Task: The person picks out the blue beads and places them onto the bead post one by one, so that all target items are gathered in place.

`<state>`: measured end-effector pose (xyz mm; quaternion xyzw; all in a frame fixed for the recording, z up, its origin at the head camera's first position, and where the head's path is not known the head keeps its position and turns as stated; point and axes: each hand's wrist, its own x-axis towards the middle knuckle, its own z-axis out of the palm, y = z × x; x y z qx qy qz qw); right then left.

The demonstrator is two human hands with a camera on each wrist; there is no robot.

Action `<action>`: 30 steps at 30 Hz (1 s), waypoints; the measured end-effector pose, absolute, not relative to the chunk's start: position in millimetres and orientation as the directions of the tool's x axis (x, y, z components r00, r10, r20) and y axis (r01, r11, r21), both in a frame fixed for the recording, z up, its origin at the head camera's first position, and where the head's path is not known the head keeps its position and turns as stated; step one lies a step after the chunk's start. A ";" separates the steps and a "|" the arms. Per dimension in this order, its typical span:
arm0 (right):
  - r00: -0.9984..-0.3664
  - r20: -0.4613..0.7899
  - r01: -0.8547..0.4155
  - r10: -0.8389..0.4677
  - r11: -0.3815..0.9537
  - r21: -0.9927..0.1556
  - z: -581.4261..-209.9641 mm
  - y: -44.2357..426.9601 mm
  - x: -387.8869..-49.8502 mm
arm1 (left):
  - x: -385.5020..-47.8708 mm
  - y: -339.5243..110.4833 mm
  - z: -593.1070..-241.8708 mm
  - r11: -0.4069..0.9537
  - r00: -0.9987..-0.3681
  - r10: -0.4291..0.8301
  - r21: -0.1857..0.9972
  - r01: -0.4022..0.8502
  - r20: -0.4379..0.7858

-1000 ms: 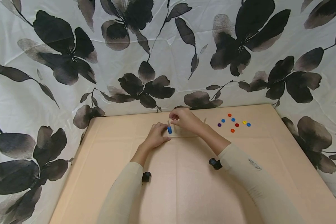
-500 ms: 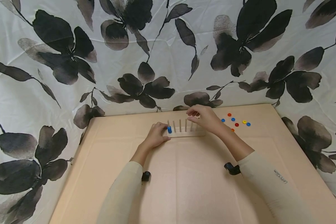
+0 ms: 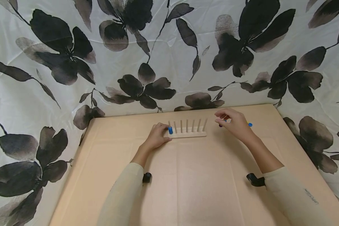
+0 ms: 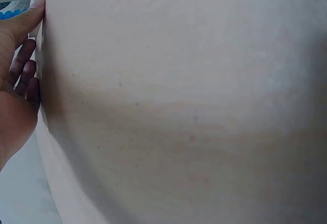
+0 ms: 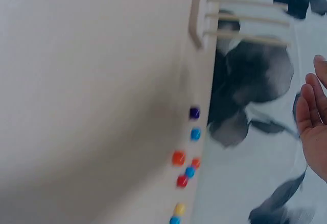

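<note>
A wooden peg rack with a row of upright thin pegs stands near the table's far edge. On its leftmost peg sits a stack of blue beads. My left hand holds the rack's left end, thumb in front; in the left wrist view the thumb lies along the base. My right hand hovers over loose beads right of the rack, fingers loosely bent and nothing visible in them. The right wrist view has a purple bead, an orange bead and a yellow bead among several others.
The light tan table ends just behind the rack and beads. A white cloth with dark flowers hangs behind it. Each wrist carries a small black camera.
My right hand has moved right, from above the rack's left pegs to the loose beads, uncovering the pegs. The left hand stays at the rack's end.
</note>
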<state>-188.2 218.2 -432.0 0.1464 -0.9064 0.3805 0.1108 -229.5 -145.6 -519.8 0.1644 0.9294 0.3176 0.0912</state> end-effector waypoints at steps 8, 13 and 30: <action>-0.961 0.269 -0.235 -0.069 0.715 -0.658 -450.6 262.8 -178.4 | -228.8 -146.8 -521.0 0.737 -0.926 0.368 0.632 0.240 -0.077; -0.975 0.220 -0.132 0.033 0.710 -0.692 -464.0 289.8 -174.3 | -228.5 -147.4 -520.2 0.739 -0.926 0.370 0.629 0.244 -0.076; -0.990 -0.023 0.118 0.138 0.733 -0.670 -501.2 341.3 -178.0 | -226.3 -148.2 -522.2 0.736 -0.924 0.378 0.622 0.266 -0.052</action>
